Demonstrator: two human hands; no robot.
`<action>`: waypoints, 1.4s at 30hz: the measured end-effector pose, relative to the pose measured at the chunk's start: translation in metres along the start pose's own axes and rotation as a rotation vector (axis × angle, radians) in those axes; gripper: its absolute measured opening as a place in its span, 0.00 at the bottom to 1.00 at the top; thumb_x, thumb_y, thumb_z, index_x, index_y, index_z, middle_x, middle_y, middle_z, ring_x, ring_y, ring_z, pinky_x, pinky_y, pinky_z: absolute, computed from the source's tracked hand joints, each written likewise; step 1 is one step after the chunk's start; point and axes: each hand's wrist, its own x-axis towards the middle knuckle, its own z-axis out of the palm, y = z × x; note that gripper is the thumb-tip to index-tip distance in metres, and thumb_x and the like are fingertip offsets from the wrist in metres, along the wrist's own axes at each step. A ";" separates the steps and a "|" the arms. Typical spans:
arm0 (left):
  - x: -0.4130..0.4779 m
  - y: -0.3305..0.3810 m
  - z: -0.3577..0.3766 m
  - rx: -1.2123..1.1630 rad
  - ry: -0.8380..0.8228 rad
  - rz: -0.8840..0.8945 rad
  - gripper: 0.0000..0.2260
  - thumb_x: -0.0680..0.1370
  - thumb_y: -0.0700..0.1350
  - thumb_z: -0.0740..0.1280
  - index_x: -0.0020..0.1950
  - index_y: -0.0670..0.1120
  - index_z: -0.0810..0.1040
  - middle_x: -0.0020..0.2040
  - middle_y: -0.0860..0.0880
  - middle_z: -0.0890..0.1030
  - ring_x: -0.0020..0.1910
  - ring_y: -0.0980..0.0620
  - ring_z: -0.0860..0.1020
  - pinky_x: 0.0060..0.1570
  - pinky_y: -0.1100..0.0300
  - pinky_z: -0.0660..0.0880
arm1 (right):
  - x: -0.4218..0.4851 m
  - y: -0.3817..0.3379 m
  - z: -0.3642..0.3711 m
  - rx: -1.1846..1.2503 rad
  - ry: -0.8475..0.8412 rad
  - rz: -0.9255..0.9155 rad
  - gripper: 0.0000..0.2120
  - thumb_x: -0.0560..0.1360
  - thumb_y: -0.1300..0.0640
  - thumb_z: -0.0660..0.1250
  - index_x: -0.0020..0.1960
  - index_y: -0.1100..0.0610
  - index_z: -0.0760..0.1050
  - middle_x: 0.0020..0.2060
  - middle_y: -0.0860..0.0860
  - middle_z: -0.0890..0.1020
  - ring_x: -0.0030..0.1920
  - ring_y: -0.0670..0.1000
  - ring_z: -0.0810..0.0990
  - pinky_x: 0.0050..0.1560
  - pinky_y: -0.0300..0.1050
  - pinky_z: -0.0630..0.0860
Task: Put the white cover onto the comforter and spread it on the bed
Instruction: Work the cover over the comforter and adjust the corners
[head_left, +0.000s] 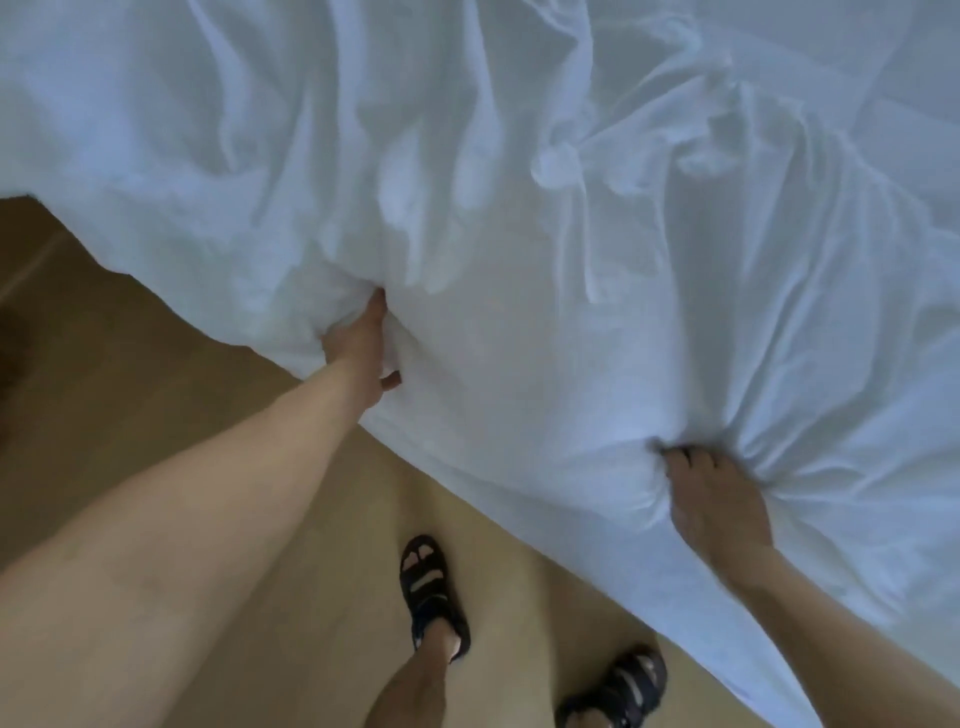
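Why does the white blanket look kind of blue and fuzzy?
Head view: dim, cool light tints the white cover bluish, and its folds hold grey shadows. Head view: the whole picture is soft, smeared most near the right hand; the wide lens stretches the left forearm.

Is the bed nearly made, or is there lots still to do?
Partly done: the white cover is already laid out wide. In hand: the left hand and right hand each grip a bunch of it near the edge above the floor. Left: it is full of folds, so it needs pulling flat. Whether the comforter is inside cannot be told.
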 end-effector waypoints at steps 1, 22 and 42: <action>0.003 0.002 0.003 -0.019 -0.033 -0.049 0.26 0.67 0.64 0.76 0.56 0.50 0.75 0.52 0.52 0.78 0.50 0.48 0.78 0.47 0.51 0.81 | 0.005 0.002 -0.008 0.033 -0.008 0.011 0.16 0.67 0.67 0.67 0.54 0.60 0.82 0.35 0.58 0.80 0.33 0.61 0.81 0.31 0.54 0.79; 0.008 -0.006 -0.037 1.875 0.112 1.406 0.51 0.69 0.64 0.71 0.81 0.43 0.48 0.81 0.44 0.47 0.80 0.43 0.45 0.72 0.41 0.45 | -0.076 0.018 -0.053 0.115 -0.227 0.183 0.38 0.62 0.47 0.76 0.70 0.48 0.67 0.58 0.48 0.80 0.57 0.54 0.79 0.56 0.50 0.74; -0.037 0.153 -0.080 1.632 -0.889 0.408 0.15 0.65 0.32 0.63 0.44 0.43 0.86 0.37 0.43 0.83 0.37 0.45 0.81 0.37 0.55 0.76 | -0.107 0.010 -0.100 0.386 0.005 0.307 0.17 0.60 0.73 0.73 0.36 0.52 0.81 0.28 0.42 0.75 0.31 0.55 0.79 0.34 0.33 0.61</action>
